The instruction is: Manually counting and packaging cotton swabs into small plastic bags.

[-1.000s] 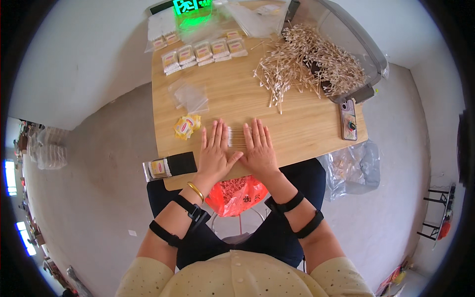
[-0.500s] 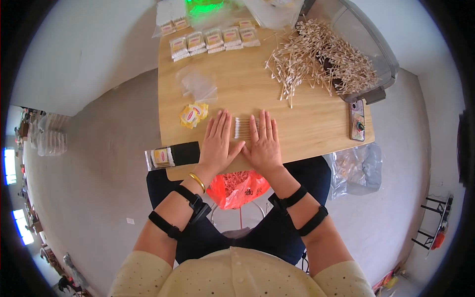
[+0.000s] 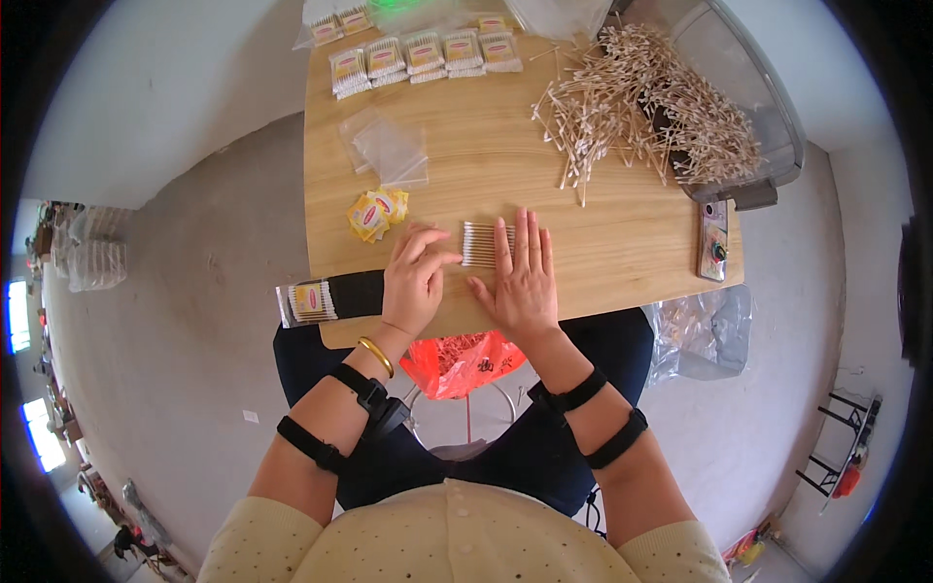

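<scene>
A neat row of cotton swabs lies side by side on the wooden table in front of me. My right hand rests flat with its fingers stretched out, covering the row's right end. Just left of the row is my left hand. Its fingers are bent and apart, the tips close to the swabs' left ends, with nothing seen in them. Left of that hand lie yellow-and-white printed cards in a small pile. Clear plastic bags lie beyond the cards.
A large heap of loose swabs spills from a grey plastic bin at far right. Packed swab bags line the back. A phone lies at the right edge, a black holder at front left. A red bag hangs below.
My left hand has lifted from lying flat, bent its fingers and turned toward the swabs, moving slightly left. My right hand stays flat on the row's right end.
</scene>
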Motion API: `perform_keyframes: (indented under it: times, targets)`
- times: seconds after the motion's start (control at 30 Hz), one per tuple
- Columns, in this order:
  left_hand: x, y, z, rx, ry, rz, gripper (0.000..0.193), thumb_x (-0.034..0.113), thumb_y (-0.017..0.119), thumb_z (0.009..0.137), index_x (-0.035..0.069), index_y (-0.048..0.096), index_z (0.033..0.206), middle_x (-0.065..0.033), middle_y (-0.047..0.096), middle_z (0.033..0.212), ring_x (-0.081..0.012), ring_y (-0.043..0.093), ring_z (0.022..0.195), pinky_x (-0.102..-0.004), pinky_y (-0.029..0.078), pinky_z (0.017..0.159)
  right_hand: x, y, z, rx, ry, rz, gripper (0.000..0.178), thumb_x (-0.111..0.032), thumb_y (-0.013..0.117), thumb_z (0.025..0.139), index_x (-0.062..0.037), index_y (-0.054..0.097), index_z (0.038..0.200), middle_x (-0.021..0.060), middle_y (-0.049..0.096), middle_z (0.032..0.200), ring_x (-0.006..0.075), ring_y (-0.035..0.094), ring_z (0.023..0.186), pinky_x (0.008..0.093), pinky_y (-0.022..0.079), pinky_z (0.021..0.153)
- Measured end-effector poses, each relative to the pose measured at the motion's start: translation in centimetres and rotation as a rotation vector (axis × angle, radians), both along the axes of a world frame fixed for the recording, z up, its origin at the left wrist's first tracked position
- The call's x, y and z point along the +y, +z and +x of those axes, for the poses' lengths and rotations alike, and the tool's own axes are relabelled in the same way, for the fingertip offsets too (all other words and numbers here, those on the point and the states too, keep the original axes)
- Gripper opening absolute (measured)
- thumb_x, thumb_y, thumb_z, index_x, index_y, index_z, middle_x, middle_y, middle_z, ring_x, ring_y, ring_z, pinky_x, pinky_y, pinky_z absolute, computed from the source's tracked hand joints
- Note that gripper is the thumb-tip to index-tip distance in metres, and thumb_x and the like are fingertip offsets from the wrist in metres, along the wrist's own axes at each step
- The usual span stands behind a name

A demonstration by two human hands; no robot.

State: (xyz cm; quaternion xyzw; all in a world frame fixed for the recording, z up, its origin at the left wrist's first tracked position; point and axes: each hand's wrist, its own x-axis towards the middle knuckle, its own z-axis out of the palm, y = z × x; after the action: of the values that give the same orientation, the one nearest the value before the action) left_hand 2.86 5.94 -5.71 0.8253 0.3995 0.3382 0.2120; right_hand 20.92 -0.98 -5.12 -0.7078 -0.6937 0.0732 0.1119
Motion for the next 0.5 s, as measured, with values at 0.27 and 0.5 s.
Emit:
perform_keyframes:
  times: [0.27, 0.5]
  targets:
    - [0.2, -0.03, -0.03, -0.004, -0.025, 0.026, 0.03, -0.009, 0.062, 0.075, 0.011, 0.076, 0.093, -0.0075, 0.066, 0.116, -0.0344, 0.062, 0.116, -0.0492, 0.047, 0.113, 0.07, -0.11, -0.08, 0.002, 0.002, -0.001, 0.095, -0.057, 0.059, 0.095, -0.0008, 0.023, 0.162, 0.0293, 0.015, 0.168, 0.042, 0.013, 0.158, 0.052, 0.013, 0.129]
    - [0.12, 0.1, 0.17, 0.008, -0.012, 0.015, 0.031, -0.009, 0.063, 0.074, 0.01, 0.075, 0.096, -0.0067, 0.066, 0.117, -0.0339, 0.062, 0.115, -0.0497, 0.047, 0.113, 0.11, -0.18, -0.01, -0.017, 0.001, 0.004, 0.095, -0.058, 0.058, 0.095, -0.0009, 0.023, 0.162, 0.0293, 0.015, 0.168, 0.0417, 0.013, 0.158, 0.0517, 0.013, 0.129]
